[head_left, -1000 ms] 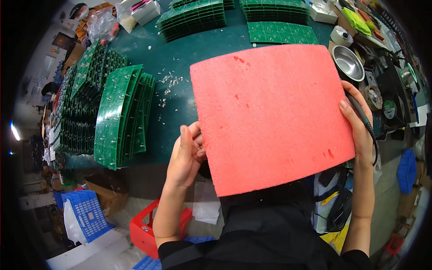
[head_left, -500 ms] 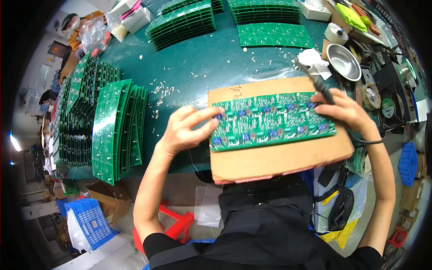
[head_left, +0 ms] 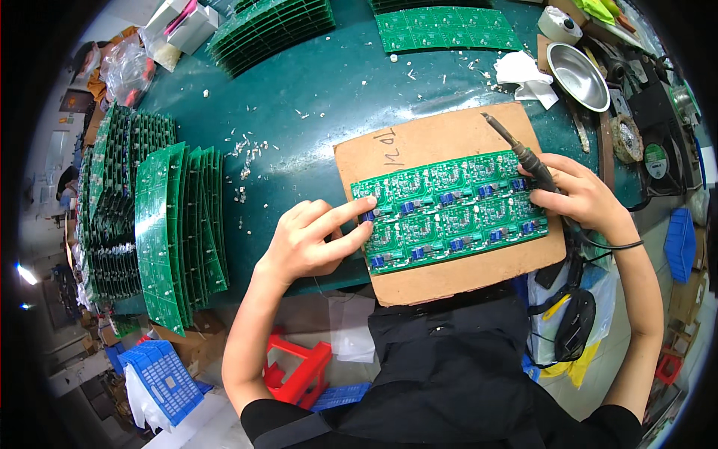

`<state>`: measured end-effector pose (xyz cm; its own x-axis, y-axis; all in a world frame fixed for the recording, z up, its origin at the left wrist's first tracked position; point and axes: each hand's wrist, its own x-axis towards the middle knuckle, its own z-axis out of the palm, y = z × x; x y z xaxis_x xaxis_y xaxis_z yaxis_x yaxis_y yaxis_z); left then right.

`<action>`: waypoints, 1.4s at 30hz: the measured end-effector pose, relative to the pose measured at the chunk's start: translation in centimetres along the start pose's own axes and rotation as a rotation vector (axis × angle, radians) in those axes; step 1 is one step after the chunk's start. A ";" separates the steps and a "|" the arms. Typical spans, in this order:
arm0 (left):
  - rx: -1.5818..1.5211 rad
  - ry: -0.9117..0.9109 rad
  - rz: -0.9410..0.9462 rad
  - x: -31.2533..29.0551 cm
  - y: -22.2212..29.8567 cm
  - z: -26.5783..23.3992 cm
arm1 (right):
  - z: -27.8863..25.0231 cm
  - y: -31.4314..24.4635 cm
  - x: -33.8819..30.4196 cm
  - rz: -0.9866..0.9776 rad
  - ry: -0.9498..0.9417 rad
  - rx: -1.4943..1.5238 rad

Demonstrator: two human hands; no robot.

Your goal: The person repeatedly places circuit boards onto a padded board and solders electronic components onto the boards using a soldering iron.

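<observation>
A long green circuit board with rows of small blue parts lies on a piece of brown cardboard. My left hand grips the board's left end between thumb and forefinger. At the opposite end, my right hand is closed around a soldering iron, its fingertips also at the board's right edge. The iron's tip points up and away from me, above the cardboard's far right part. Its cord passes by my right wrist.
Green board stacks stand at left and far back. A flat board lies behind. White bits litter the green table. A metal bowl and white tissue sit at right; a red stool stands below.
The whole view has shifted, with the table stacks now higher and farther left. The board, blurred before, is sharp and lies nearer the cardboard's close edge. Both hands keep their holds.
</observation>
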<state>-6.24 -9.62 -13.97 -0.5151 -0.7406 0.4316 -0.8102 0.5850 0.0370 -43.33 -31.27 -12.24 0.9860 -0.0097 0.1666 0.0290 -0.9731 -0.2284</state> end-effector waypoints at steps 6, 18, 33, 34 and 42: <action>-0.519 0.135 -0.646 -0.3 0.9 -3.9 | -2.1 -5.4 2.2 0.286 0.349 0.208; -0.508 0.232 -0.777 2.1 0.7 -1.0 | 3.0 -14.7 11.3 0.519 0.597 0.643; -0.512 0.117 -0.648 1.4 -0.7 0.3 | 3.9 -14.4 12.8 0.538 0.534 0.669; -0.511 0.107 -0.638 1.4 -0.8 0.3 | 4.0 -14.3 12.8 0.508 0.535 0.657; -0.536 0.079 -0.701 2.0 -0.3 -0.5 | 3.4 -14.9 11.0 0.587 0.638 0.566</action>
<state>-6.94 -11.11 -12.67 0.0874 -0.9735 0.2115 -0.6821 0.0963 0.7249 -32.37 -16.13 -10.25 0.6044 -0.7281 0.3233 -0.1925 -0.5273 -0.8276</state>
